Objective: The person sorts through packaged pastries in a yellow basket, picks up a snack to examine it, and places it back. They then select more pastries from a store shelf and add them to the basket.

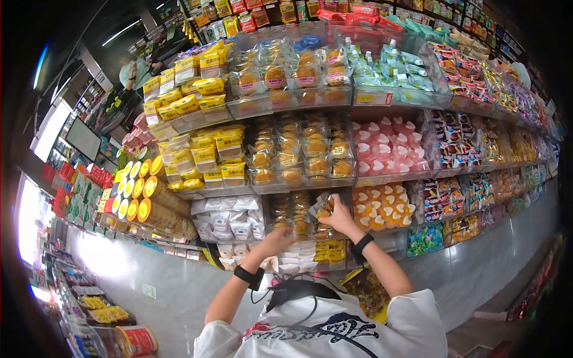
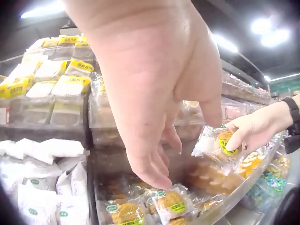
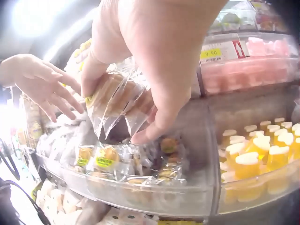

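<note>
My right hand grips several clear-wrapped round pastries with yellow-green labels, stacked side by side between thumb and fingers. They are raised above a clear plastic bin on a lower shelf. More wrapped pastries of the same look lie in that bin. My left hand hovers over the bin's left part, its fingers loosely extended and nothing in them. In the left wrist view its fingertips hang just above the wrapped pastries, and the right hand with one labelled pastry front shows beyond.
White wrapped packets fill the bin to the left. Orange jelly cups with heart-shaped lids sit to the right, pink ones above. Yellow-labelled packs and yellow-lidded tubs stand left. The bin's front wall rises before the pastries.
</note>
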The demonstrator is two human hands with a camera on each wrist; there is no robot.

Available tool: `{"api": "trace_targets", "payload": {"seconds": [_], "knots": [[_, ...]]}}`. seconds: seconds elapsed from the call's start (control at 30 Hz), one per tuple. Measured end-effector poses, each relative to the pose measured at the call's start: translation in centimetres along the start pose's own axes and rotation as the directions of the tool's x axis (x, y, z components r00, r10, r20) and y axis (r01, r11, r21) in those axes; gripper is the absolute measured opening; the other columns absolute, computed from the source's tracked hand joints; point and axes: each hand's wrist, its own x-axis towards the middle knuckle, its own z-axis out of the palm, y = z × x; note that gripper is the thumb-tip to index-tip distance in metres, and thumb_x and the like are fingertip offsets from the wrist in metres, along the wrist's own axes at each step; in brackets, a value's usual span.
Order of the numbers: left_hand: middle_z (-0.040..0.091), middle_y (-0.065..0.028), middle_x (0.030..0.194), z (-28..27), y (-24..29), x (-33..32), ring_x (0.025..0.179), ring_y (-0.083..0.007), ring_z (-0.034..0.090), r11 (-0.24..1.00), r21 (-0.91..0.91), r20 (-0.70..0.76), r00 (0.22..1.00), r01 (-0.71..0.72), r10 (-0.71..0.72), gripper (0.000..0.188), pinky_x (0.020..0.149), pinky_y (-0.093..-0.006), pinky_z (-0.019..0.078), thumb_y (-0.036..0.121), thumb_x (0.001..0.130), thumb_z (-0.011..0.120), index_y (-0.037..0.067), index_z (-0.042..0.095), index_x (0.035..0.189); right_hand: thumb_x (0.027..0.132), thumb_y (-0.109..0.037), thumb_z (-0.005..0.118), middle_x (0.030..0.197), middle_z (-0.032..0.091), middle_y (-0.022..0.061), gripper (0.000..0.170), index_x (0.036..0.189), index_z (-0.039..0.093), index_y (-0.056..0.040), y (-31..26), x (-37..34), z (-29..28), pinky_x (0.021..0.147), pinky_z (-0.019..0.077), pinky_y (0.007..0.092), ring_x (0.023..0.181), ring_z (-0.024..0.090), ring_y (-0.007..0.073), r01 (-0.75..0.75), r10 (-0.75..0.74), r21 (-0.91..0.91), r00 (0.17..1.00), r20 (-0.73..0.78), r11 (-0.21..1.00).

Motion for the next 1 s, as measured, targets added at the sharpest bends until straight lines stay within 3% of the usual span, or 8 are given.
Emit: {"api": "trace_targets", "payload": {"seconds": [0.1,0.17,0.27,0.3,0.53,0.67,0.77,1.0], "knots": [[0.059,-0.0210,0.112,0.3,-0.5,-1.3,0.103,-0.0308,0.059,0.996,-0.088,-0.021,0.999,-0.028,0.026,0.052,0.087,-0.0376,0.0454,0.038,0.084,0.062,0.000,0.053,0.118,0.064,-0.021,0.077,0.124,0.044,0.0249,0.081,0.128,0.032,-0.0005,0.0,3.1,0.8,0.096,0.0348,0.0475,0.116,0.042,0.0406,0.038,-0.069,-0.295,0.993,-0.094,0.955],[0.059,-0.0201,0.113,0.9,-2.3,-1.7,0.103,-0.0312,0.059,1.000,-0.009,0.008,1.000,-0.021,0.021,0.051,0.087,-0.0375,0.0454,0.037,0.084,0.061,0.001,0.053,0.119,0.066,-0.018,0.075,0.127,0.042,0.0233,0.079,0.131,0.034,-0.0002,0.8,5.3,1.7,0.102,0.0274,0.0487,0.122,0.035,0.0398,0.034,-0.066,-0.409,0.996,-0.066,0.912],[0.059,-0.0178,0.114,0.1,-2.2,-3.2,0.104,-0.0307,0.058,1.000,-0.002,0.034,0.999,-0.030,0.030,0.047,0.089,-0.0371,0.0449,0.033,0.085,0.060,0.003,0.053,0.121,0.065,-0.015,0.074,0.128,0.042,0.0224,0.076,0.130,0.037,-0.0001,4.9,7.9,4.4,0.102,0.0274,0.0487,0.122,0.036,0.0397,0.063,-0.132,-0.572,0.988,-0.080,0.818],[0.059,-0.0174,0.114,-0.2,-2.5,-3.9,0.105,-0.0301,0.058,0.999,-0.026,0.023,0.999,-0.048,0.048,0.047,0.089,-0.0371,0.0447,0.033,0.085,0.060,0.003,0.053,0.120,0.070,-0.007,0.066,0.130,0.039,0.0209,0.061,0.127,0.042,-0.0047,4.8,7.9,4.6,0.102,0.0266,0.0540,0.122,0.032,0.0431,0.046,-0.126,-0.534,0.985,-0.115,0.845],[0.060,-0.0147,0.114,-0.9,-4.8,-6.7,0.106,-0.0245,0.058,0.996,-0.057,-0.054,0.996,0.062,-0.065,0.046,0.089,-0.0342,0.0460,0.033,0.087,0.062,0.002,0.054,0.119,0.070,-0.012,0.069,0.122,0.047,0.0223,0.058,0.123,0.048,0.0008,6.4,10.0,5.7,0.097,0.0278,0.0584,0.117,0.040,0.0411,0.243,-0.277,-0.685,0.959,0.062,0.687],[0.061,-0.0136,0.112,0.3,-7.3,-6.8,0.103,-0.0235,0.059,0.994,-0.033,0.020,0.995,0.102,-0.101,0.044,0.089,-0.0323,0.0458,0.033,0.089,0.060,0.002,0.054,0.119,0.071,-0.006,0.065,0.119,0.047,0.0247,0.049,0.118,0.052,0.0012,5.6,10.6,5.1,0.093,0.0358,0.0511,0.112,0.043,0.0413,0.249,-0.190,-0.644,0.969,0.161,0.723],[0.061,-0.0133,0.111,1.1,-8.7,-6.8,0.103,-0.0226,0.058,0.993,-0.066,0.018,0.995,0.101,-0.100,0.042,0.088,-0.0321,0.0457,0.033,0.090,0.058,0.002,0.054,0.118,0.070,-0.004,0.064,0.123,0.044,0.0258,0.053,0.120,0.050,0.0017,5.6,11.0,4.8,0.095,0.0367,0.0486,0.113,0.042,0.0423,0.259,-0.136,-0.609,0.961,0.241,0.750],[0.061,-0.0149,0.111,0.6,-7.0,-6.6,0.103,-0.0246,0.058,0.990,-0.065,0.086,0.989,0.127,-0.122,0.045,0.088,-0.0331,0.0453,0.034,0.090,0.056,0.001,0.052,0.120,0.070,-0.016,0.075,0.137,0.034,0.0231,0.074,0.132,0.038,-0.0007,5.3,10.2,4.7,0.103,0.0325,0.0453,0.126,0.032,0.0411,0.228,-0.142,-0.469,0.967,0.212,0.853]]}}
